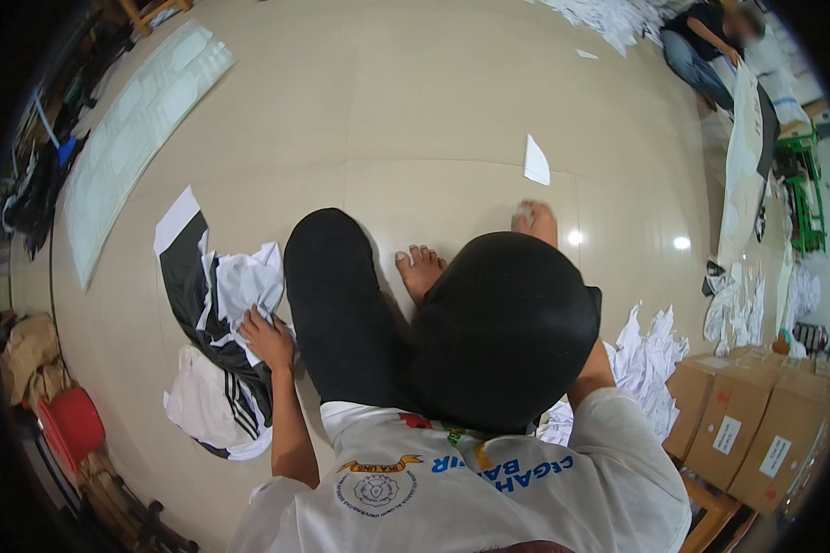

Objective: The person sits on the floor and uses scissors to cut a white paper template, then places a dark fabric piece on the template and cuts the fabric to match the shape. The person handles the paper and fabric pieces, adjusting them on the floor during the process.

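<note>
My left hand (265, 339) rests on crumpled white fabric (247, 281), its fingers spread and slightly curved. Under and beside that fabric lie a long dark grey piece with a white end (184, 276) and a cream garment with dark stripes (203, 401). My right forearm runs behind my raised knee in black trousers, and that hand is hidden. My bare feet rest on the tiled floor, with a small white triangular piece (537, 161) beyond them.
A long pale sheet (143, 138) lies at left, near a red object (71, 419) and brown bags. At right are white scraps (650, 369) and cardboard boxes (738, 433). Another person (696, 60) sits upper right holding a long white piece (740, 166). More scraps (599, 18) lie ahead.
</note>
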`<action>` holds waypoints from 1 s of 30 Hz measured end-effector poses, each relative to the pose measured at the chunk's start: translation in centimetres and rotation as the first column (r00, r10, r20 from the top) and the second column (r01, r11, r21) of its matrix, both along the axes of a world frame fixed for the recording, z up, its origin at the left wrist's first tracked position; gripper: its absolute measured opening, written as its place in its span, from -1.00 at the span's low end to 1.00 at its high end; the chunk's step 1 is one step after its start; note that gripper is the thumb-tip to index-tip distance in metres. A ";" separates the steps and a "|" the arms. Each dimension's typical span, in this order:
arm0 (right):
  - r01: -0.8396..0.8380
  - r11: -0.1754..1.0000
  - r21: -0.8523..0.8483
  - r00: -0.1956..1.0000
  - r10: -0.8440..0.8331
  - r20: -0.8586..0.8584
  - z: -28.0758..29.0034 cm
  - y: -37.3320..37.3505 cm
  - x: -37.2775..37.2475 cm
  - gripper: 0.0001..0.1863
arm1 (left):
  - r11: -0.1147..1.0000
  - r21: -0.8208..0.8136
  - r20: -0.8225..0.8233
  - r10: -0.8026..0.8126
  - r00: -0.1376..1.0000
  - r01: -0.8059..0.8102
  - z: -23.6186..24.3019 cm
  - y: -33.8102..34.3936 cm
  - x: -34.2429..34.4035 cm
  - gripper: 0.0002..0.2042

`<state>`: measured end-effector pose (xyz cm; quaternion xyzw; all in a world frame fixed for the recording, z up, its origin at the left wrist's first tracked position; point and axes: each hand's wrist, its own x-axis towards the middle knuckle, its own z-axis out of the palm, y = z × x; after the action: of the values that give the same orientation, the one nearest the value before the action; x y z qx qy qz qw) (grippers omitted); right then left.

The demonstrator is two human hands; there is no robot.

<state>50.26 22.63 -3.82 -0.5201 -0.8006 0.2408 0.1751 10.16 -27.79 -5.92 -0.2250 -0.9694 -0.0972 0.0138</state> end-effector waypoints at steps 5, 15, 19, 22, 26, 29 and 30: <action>-0.067 0.987 0.144 0.937 0.012 0.350 -0.2 10.5 -1.1 -0.39 | 0.997 0.007 0.146 0.081 0.986 -0.083 -0.9 3.4 -1.9 -0.56; -0.261 0.843 -0.470 0.749 0.484 0.452 -4.8 -15.2 -15.0 -0.24 | 0.488 0.828 0.225 0.159 0.961 -0.275 11.0 12.4 -3.3 -0.73; -0.189 0.886 -0.423 0.803 0.388 0.453 1.6 -20.1 -17.7 -0.43 | 0.377 0.924 0.083 -0.054 0.995 -0.057 18.1 16.0 -0.3 -0.77; -0.457 0.869 -0.190 0.603 0.460 0.652 -3.6 -19.5 -15.7 -0.50 | 0.212 0.940 -0.155 -0.428 0.890 0.266 22.2 23.1 2.3 -0.71; -0.395 0.881 -0.260 0.632 0.466 0.619 -5.0 -15.2 -13.6 -0.46 | -0.186 0.884 -0.404 -0.766 0.500 0.429 29.1 31.8 9.7 -0.80; -0.396 0.902 -0.174 0.846 0.431 0.315 -0.9 -9.4 -10.2 -0.47 | -0.326 0.910 -0.364 -0.924 0.117 0.258 30.4 35.1 13.6 -0.76; -0.397 0.910 -0.123 0.899 0.412 0.147 1.1 -7.1 -8.6 -0.47 | -0.260 0.918 -0.321 -0.930 0.178 0.299 30.3 35.3 14.0 -0.77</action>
<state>41.67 15.52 -2.75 -0.3682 -0.8914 0.2625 0.0288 24.21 7.48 24.33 -0.6407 -0.3412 -0.6570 -0.2034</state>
